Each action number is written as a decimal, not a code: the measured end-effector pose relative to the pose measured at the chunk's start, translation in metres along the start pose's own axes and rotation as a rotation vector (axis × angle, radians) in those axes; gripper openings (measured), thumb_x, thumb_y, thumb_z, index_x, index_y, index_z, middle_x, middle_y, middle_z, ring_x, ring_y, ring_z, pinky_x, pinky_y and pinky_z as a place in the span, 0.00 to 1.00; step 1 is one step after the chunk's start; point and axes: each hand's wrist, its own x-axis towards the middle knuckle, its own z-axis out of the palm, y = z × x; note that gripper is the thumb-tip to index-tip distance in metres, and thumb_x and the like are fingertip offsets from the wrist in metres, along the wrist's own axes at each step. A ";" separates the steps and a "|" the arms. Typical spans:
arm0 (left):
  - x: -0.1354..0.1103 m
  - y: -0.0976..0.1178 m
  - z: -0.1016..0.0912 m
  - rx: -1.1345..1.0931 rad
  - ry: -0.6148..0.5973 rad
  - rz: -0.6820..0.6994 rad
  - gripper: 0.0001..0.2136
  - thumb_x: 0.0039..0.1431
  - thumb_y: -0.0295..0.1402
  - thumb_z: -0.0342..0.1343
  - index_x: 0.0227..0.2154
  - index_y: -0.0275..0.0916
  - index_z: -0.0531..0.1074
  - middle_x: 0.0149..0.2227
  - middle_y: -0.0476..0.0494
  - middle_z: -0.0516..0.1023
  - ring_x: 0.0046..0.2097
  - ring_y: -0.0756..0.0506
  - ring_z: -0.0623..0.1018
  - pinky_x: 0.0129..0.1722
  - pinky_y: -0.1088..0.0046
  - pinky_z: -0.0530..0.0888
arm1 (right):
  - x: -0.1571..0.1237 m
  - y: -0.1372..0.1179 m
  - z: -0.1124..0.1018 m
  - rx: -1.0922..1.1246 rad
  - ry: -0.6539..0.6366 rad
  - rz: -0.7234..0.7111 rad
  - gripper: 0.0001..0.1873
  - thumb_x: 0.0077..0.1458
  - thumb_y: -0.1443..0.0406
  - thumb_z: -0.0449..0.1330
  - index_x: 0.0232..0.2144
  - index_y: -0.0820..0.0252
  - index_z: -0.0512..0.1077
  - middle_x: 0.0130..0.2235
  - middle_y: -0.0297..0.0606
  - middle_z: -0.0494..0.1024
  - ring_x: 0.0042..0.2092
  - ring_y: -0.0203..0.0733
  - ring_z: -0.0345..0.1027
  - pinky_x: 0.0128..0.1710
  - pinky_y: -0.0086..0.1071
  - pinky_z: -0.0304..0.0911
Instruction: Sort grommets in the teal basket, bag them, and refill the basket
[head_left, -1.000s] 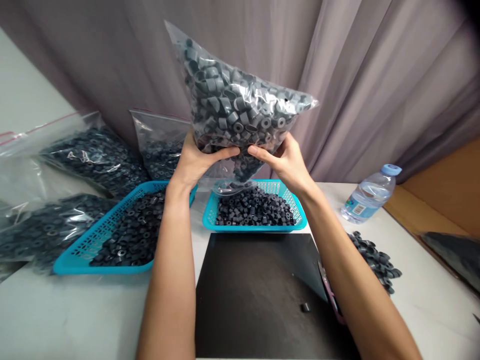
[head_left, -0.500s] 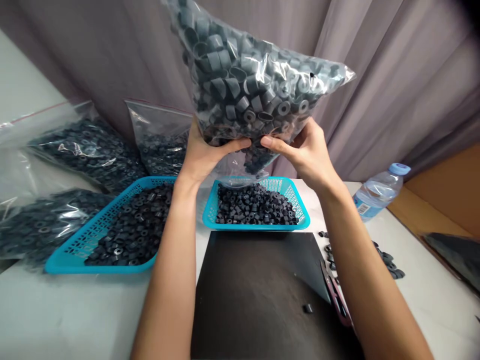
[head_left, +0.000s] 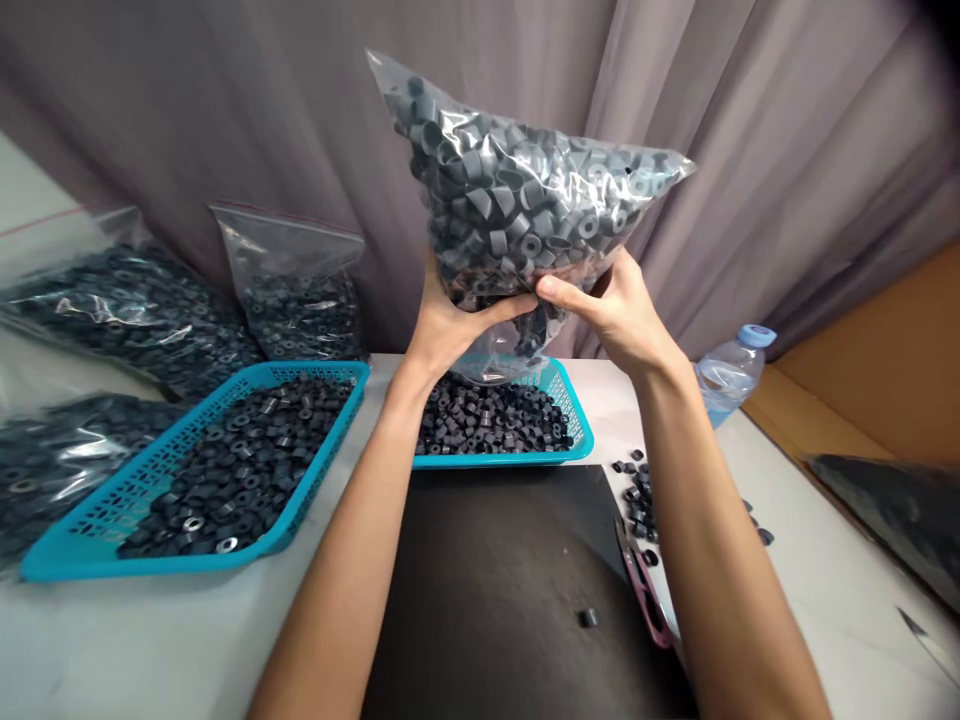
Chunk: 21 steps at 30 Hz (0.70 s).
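Observation:
I hold a clear plastic bag (head_left: 517, 190) packed with small grey rubber rings up in the air, mouth downward. My left hand (head_left: 454, 325) and my right hand (head_left: 611, 310) both pinch its lower end, thumbs nearly touching. Directly under the bag's mouth sits a small turquoise basket (head_left: 577, 447) filled with dark rings. A black mat (head_left: 502, 590) lies in front of it with a single ring (head_left: 589, 618) on it.
A larger turquoise basket (head_left: 75, 560) of rings sits at left, with several more filled bags (head_left: 296, 300) behind it against a grey curtain. Loose rings (head_left: 637, 500) and a water bottle (head_left: 724, 375) lie at right. A pink-handled tool (head_left: 645, 600) rests by the mat.
The bag stays gripped in both hands and has come slightly lower and to the right. The view has shifted, so the baskets appear further left.

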 end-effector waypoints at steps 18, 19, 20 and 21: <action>0.004 -0.011 0.008 0.056 0.101 0.040 0.44 0.30 0.53 0.78 0.52 0.44 0.69 0.55 0.39 0.79 0.58 0.34 0.78 0.62 0.50 0.74 | 0.002 0.030 -0.001 -0.025 0.182 -0.008 0.33 0.41 0.38 0.71 0.40 0.53 0.74 0.46 0.41 0.83 0.51 0.57 0.76 0.60 0.57 0.68; 0.004 -0.012 0.008 0.044 0.108 0.024 0.43 0.30 0.53 0.78 0.52 0.44 0.69 0.54 0.39 0.79 0.57 0.34 0.78 0.61 0.50 0.74 | 0.002 0.030 -0.001 -0.024 0.166 -0.001 0.33 0.42 0.38 0.71 0.41 0.53 0.74 0.47 0.41 0.83 0.52 0.56 0.76 0.59 0.56 0.69; 0.003 -0.013 0.007 0.033 0.114 0.017 0.43 0.30 0.52 0.78 0.51 0.43 0.70 0.54 0.39 0.80 0.57 0.34 0.79 0.61 0.50 0.75 | 0.001 0.029 -0.002 -0.011 0.133 0.002 0.33 0.43 0.38 0.71 0.42 0.53 0.74 0.48 0.41 0.82 0.53 0.56 0.76 0.60 0.55 0.69; 0.003 -0.014 0.006 0.023 0.119 0.017 0.43 0.31 0.51 0.79 0.51 0.43 0.70 0.54 0.39 0.80 0.57 0.34 0.79 0.61 0.51 0.75 | 0.001 0.027 -0.003 0.009 0.084 0.004 0.35 0.43 0.39 0.71 0.44 0.53 0.74 0.49 0.41 0.82 0.54 0.56 0.75 0.60 0.54 0.69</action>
